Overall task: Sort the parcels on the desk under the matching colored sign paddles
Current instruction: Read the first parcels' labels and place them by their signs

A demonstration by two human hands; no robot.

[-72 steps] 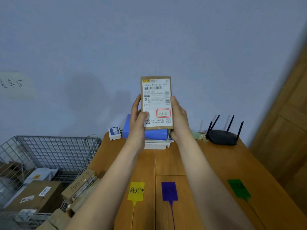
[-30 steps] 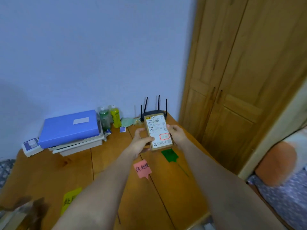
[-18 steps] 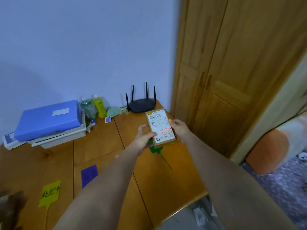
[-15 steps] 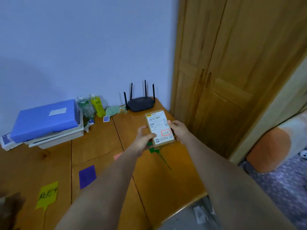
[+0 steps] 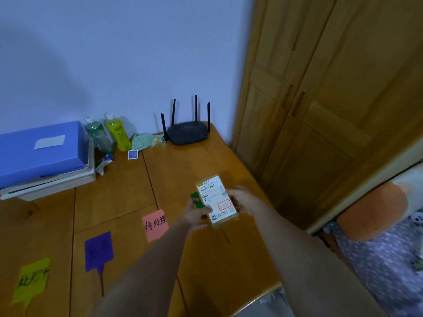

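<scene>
The yellow sign paddle lay flat on the wooden worktop, farthest left of the parcel. The purple sign paddle lay right of it, and the pink sign paddle, bearing handwritten characters, lay nearer still to the parcel. Behind these, well left of the parcel, a blue folder rested on a white tray. Two bottles, one green and one yellow, stood beside the tray against the wall. A black router with four upright antennas sat at the worktop's far edge, beyond the parcel.

The left hand gripped the parcel along its left edge, fingers curled round it. The parcel, a brown carton with a white shipping label facing up, was held over the right part of the worktop. The green sign paddle showed partly from beneath the parcel's left side, with its thin stem emerging below the parcel. Whether the parcel touched the paddle could not be determined. The right hand gripped the parcel's right edge, fingers wrapped against its side. A wooden wardrobe stood right of the parcel.
</scene>
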